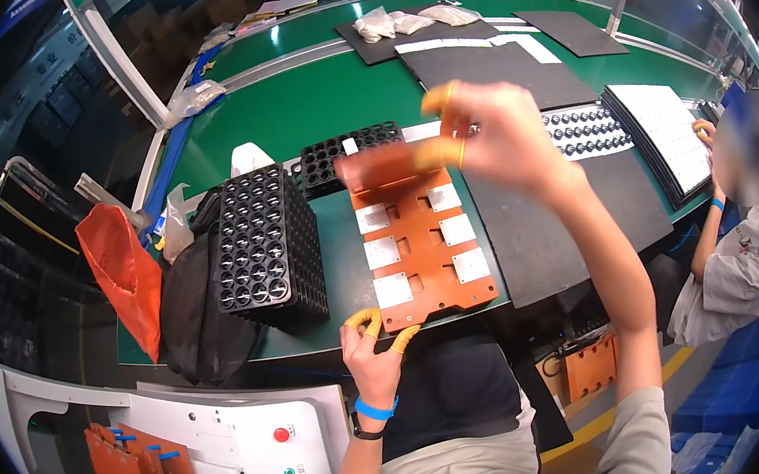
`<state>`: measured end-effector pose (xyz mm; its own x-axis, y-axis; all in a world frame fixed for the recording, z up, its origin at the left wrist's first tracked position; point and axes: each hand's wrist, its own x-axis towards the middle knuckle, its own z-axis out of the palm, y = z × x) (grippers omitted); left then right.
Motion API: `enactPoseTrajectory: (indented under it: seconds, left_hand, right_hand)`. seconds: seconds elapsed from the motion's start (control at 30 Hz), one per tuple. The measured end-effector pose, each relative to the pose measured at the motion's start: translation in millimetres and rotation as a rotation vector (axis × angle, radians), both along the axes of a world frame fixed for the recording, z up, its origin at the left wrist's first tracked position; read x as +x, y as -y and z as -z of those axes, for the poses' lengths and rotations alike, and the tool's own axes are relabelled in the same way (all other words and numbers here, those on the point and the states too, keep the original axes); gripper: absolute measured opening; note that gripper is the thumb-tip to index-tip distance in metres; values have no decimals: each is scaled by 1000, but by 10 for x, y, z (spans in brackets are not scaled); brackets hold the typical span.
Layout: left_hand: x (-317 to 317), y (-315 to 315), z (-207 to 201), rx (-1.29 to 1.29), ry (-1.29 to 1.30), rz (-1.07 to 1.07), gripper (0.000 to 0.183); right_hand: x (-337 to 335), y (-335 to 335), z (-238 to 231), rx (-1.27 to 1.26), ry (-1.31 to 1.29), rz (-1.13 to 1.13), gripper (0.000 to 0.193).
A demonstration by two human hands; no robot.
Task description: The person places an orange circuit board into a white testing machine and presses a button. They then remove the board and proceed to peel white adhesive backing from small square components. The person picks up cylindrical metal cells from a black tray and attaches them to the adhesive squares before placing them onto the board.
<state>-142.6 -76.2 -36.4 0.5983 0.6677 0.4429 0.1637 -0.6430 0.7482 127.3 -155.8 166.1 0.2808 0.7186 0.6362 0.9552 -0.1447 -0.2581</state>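
An orange fixture plate (416, 258) lies on the green bench in front of me, with several square whitish plates (383, 253) in two rows on it. My left hand (371, 358), in yellow finger cots, has its fingers closed around the fixture's near left corner. At the fixture's far end an orange flap (382, 169) stands tilted up, blurred by motion. Over it is my right hand (506, 132), also in yellow finger cots; its thumb overlaps the flap's right end and its index finger is apart from the thumb. Smear hides whether it grips the flap.
A tall stack of black trays (257, 243) stands left of the fixture, with another black tray (321, 159) behind. To the right lie dark mats (575, 221) and rows of black round parts (585, 132). A co-worker (740, 238) sits at far right beside a white-topped stack (659, 128).
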Motion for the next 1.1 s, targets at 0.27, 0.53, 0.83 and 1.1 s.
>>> enactPoseTrajectory:
  seconds: [0.27,0.53,0.83,1.1]
  left_hand:
    - [47,-20,25,76,30,50,52]
    - [42,-25,71,95,8,51,52]
    - [28,-24,89,99,-9,51,54]
    - [48,-22,117,95,-17,51,56]
  right_hand:
    - [1025,-568,688,189,-980,12,54]
    - [1164,-570,1375,84,-990,189,60]
    - [140,39,1388,-380,-377,592,42]
    - [22,112,1614,-241,-380,576,27]
